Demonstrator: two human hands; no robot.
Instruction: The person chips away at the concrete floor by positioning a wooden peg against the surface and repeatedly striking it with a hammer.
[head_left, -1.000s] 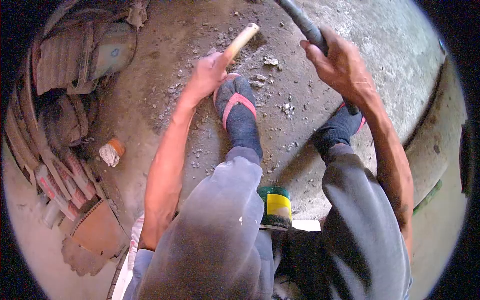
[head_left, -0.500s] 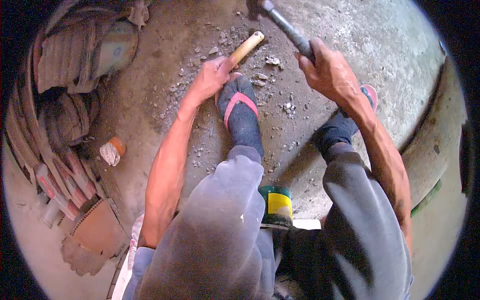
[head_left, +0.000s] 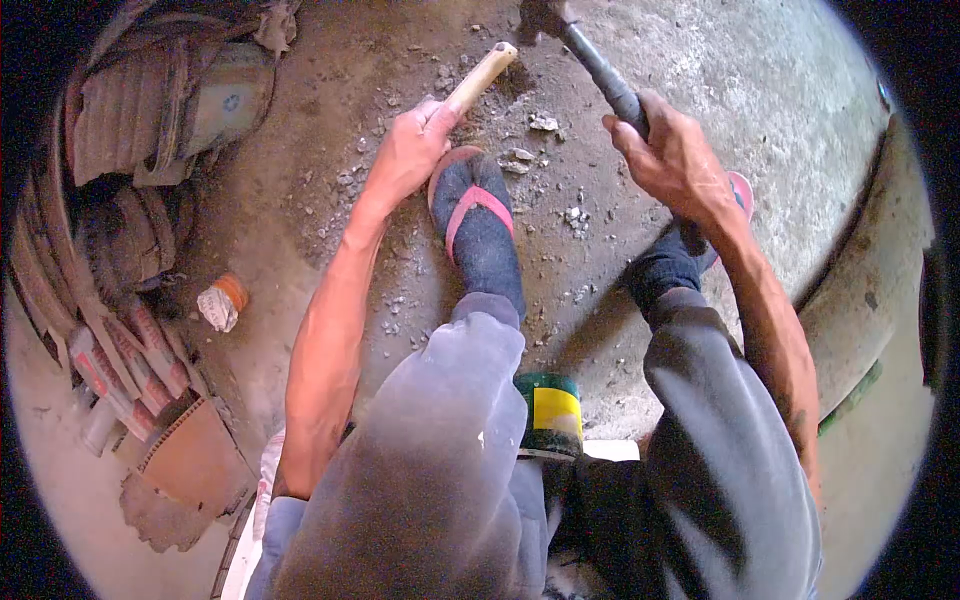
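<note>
My left hand (head_left: pixel 410 150) is closed round a pale wooden stick (head_left: pixel 482 78), which slants up and to the right, its far end bare. What lies at the near end of the stick is hidden by my fingers. My right hand (head_left: pixel 675 155) grips a hammer (head_left: pixel 605 78) by its dark grey handle. The hammer's dark head is at the top edge, partly cut off, a little right of the stick's tip and apart from it in the picture. Loose stone chips (head_left: pixel 517 160) lie on the ground between my hands.
My feet, in dark socks and pink-strapped flip-flops (head_left: pixel 480 205), stand on the rough floor. A green and yellow tin (head_left: pixel 552 412) is between my legs. Old tyre pieces (head_left: pixel 115 120) and a crumpled orange-white packet (head_left: pixel 222 303) lie left. A large curved tyre-like piece (head_left: pixel 865 290) is right.
My left hand and the stick have shifted slightly away from me. My right hand has moved a little right, and more of the hammer's head shows.
</note>
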